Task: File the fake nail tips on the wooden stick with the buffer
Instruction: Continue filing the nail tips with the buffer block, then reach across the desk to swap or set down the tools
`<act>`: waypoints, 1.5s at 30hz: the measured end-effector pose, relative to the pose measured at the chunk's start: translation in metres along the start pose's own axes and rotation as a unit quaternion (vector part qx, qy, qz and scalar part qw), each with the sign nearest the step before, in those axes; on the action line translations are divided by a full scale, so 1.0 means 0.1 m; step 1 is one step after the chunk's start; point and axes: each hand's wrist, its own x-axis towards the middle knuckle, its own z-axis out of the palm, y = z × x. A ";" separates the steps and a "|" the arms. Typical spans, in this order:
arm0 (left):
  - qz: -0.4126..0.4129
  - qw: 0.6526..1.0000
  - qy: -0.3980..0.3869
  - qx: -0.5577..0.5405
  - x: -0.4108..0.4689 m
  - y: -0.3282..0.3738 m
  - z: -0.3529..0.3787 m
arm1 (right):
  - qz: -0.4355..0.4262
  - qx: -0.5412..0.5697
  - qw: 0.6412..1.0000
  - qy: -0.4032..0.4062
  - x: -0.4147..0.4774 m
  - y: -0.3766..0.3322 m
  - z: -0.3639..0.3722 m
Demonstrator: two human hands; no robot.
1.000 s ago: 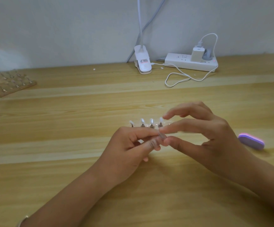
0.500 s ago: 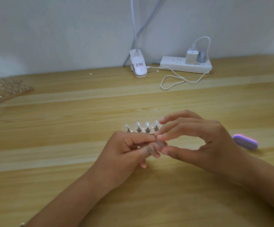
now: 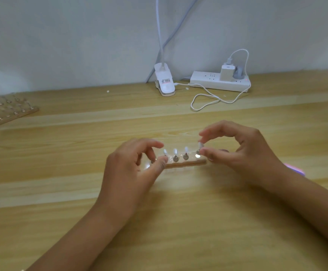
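Observation:
A short wooden stick (image 3: 186, 164) lies on the table between my hands, with several clear fake nail tips (image 3: 175, 151) standing on small metal holders along it. My left hand (image 3: 131, 167) has its thumb and fingers curled at the stick's left end. My right hand (image 3: 237, 153) pinches the rightmost nail tip (image 3: 200, 145) between thumb and forefinger. The pink and purple buffer (image 3: 296, 169) lies on the table to the right, mostly hidden behind my right wrist.
A wooden board (image 3: 12, 112) with more nail holders sits at the far left. A white clip lamp base (image 3: 165, 83), a power strip (image 3: 219, 81) with chargers and a looped white cable (image 3: 208, 100) stand along the wall at the back.
My hands have moved apart from the middle. The left hand has gone to the stick's left end, the right to the rightmost tip, and the stick now shows between them.

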 end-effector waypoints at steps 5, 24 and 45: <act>-0.046 0.989 -0.046 0.129 0.08 -0.14 -0.09 | -0.014 -0.046 0.999 0.000 0.02 0.06 0.06; -0.066 0.983 -0.172 0.021 0.81 -0.33 0.07 | 0.050 -0.283 0.952 -0.104 0.51 0.14 -0.14; 0.215 0.926 -0.286 0.116 1.74 1.14 2.72 | 0.529 -0.354 0.752 0.172 0.77 1.95 -2.97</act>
